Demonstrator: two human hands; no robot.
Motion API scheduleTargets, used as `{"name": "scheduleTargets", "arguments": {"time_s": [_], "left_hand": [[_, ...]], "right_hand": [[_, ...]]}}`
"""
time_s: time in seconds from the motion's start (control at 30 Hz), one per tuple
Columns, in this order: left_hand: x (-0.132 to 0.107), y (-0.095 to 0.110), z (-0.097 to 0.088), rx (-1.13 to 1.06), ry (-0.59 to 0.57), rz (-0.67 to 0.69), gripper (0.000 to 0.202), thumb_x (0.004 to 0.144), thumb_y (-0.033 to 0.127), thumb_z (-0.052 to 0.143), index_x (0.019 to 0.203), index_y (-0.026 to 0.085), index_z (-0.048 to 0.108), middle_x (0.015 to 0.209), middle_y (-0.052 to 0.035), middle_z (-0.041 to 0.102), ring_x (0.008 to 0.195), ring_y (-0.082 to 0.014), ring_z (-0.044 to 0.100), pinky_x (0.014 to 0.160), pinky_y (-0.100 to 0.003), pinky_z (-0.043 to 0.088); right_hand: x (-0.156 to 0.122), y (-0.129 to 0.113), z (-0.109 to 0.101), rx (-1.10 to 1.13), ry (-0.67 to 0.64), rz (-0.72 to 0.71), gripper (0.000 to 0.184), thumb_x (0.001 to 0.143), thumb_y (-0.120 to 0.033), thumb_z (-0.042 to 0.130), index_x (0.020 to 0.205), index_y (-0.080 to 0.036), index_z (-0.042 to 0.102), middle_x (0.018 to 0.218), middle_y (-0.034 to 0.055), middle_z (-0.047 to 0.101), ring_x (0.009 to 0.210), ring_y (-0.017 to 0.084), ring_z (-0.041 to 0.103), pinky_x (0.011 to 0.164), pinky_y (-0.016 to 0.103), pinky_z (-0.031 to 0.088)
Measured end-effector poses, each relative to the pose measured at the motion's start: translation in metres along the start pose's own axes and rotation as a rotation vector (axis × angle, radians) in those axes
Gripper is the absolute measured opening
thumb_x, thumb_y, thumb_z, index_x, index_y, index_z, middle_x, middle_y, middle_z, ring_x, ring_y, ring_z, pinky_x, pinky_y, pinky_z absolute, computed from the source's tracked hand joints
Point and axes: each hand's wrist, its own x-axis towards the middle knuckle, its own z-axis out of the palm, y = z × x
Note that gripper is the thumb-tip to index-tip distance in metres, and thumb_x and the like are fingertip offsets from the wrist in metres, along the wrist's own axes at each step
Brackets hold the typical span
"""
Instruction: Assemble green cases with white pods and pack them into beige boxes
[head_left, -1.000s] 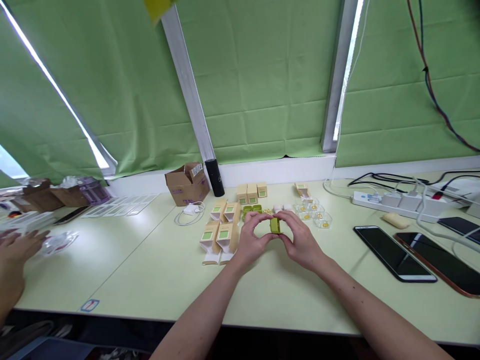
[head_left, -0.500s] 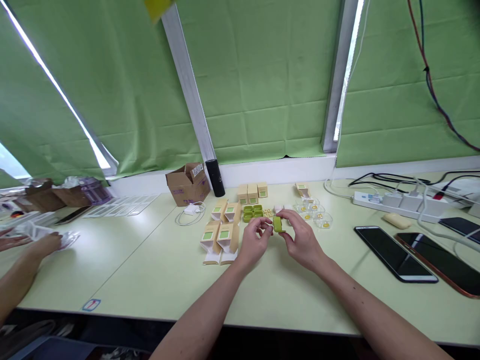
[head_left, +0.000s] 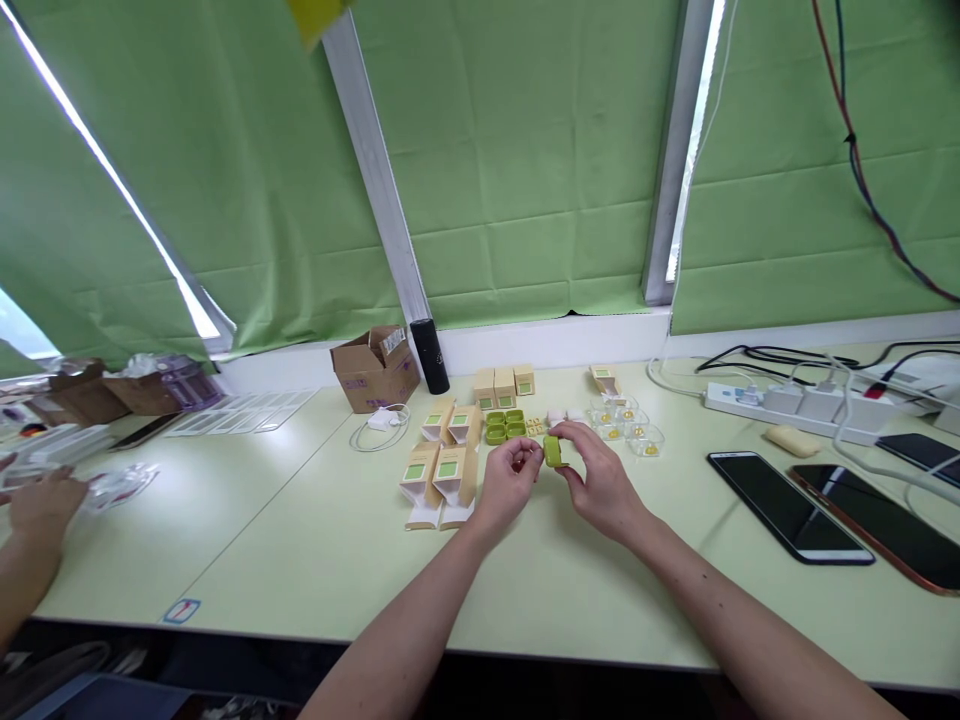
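The person's right hand (head_left: 606,482) has its thumb and fingers clamped on a small green case (head_left: 553,452), which sits at their tips, raised in front of the desk's (head_left: 300,540) green open cases (head_left: 496,433). The left hand (head_left: 504,484) has its fingers curled in toward the thumb, tips just beside the case's left side; whether they touch it or pinch anything cannot be told. Both forearms reach up from the lower edge of the view and converge, the left slanting rightward and the right slanting leftward, with the hands facing each other across the case. Its long axis runs roughly upright in the view, one narrow end up, the other down. Open cartons (head_left: 417,468) stand to the left of the left hand.
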Motion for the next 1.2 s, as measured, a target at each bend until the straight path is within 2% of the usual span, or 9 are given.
{"name": "scheduleTargets", "arguments": {"time_s": [0.33,1.2], "left_hand": [[-0.001,0.008,0.001,0.010,0.010,-0.029,0.035,0.085,0.049,0.073,0.083,0.015,0.064,0.069,0.0010,0.056,0.060,-0.0102,0.047,0.057,-0.024,0.037],[-0.001,0.009,-0.001,0.049,0.024,-0.021,0.030,0.085,0.044,0.071,0.082,0.015,0.063,0.072,-0.0008,0.060,0.064,-0.0120,0.051,0.061,-0.025,0.040]], "right_hand": [[0.001,0.001,0.000,0.006,-0.006,0.026,0.050,0.085,-0.003,0.055,0.129,-0.025,0.053,0.129,0.0121,0.064,0.126,0.030,0.061,0.107,0.053,0.053],[0.000,0.002,0.001,0.009,-0.034,0.073,0.052,0.083,-0.002,0.054,0.129,-0.025,0.052,0.129,0.0111,0.063,0.124,0.029,0.061,0.105,0.051,0.053]]}}
